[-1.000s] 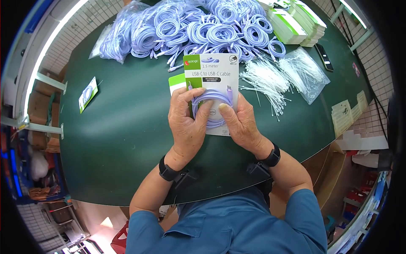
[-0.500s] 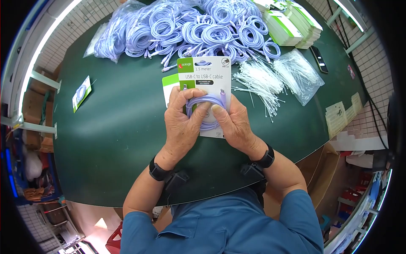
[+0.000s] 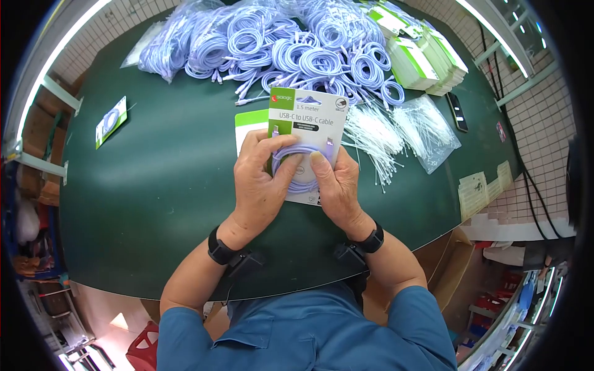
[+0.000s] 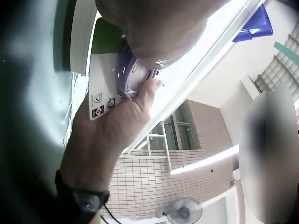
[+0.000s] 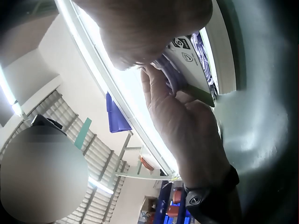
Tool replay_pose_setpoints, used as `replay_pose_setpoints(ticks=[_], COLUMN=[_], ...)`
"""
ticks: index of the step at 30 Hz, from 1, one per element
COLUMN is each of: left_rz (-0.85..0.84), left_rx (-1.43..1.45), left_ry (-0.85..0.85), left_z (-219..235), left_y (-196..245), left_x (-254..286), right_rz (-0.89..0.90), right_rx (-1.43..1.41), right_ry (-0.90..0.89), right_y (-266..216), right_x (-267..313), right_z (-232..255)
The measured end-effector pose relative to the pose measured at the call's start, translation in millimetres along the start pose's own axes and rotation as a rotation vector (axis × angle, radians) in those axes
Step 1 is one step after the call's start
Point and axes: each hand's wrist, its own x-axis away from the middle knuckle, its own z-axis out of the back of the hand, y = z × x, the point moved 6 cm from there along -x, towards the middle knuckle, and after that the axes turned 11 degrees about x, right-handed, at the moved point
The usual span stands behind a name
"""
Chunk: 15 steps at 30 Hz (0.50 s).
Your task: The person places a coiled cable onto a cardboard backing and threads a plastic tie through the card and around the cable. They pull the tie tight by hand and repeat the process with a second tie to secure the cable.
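Both hands hold a white and green packaging card printed "USB-C to USB-C cable", with a coiled lilac cable on its front. The left hand grips from the left, index finger bent over the coil's top and thumb inside the ring. On the other side, the right hand holds the card's edge, its thumb lying on the coil. Cable plugs show at either side of the card, above the coil. In the left wrist view the card's lower corner shows beside the coil. Fingers behind the card are hidden.
Behind the card is a green and white stack. Bundled lilac cables heap along the back. White cable ties, a bag of ties, stacked cards and a phone lie right. Another carded cable lies left.
The card has tilted slightly clockwise, its top leaning right. Both hands keep hold of the card and coil. The head view has shifted, so the table appears farther left.
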Motion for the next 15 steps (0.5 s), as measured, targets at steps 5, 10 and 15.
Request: replay_pose_setpoints(ticks=[5, 10, 15], left_rz=[-0.02, -0.04, 0.043], left_rx=[-0.102, -0.091, 0.071], left_ry=[0.058, 0.035, 0.084], left_z=[7, 6, 5], left_y=[-5, -9, -10], left_x=[2, 2, 3], right_rz=[-0.016, 0.002, 0.011], right_rx=[-0.015, -0.008, -0.03], right_ry=[0.056, 0.061, 0.053], right_y=[2, 1, 0], right_x=[1, 2, 1], right_z=[2, 2, 2])
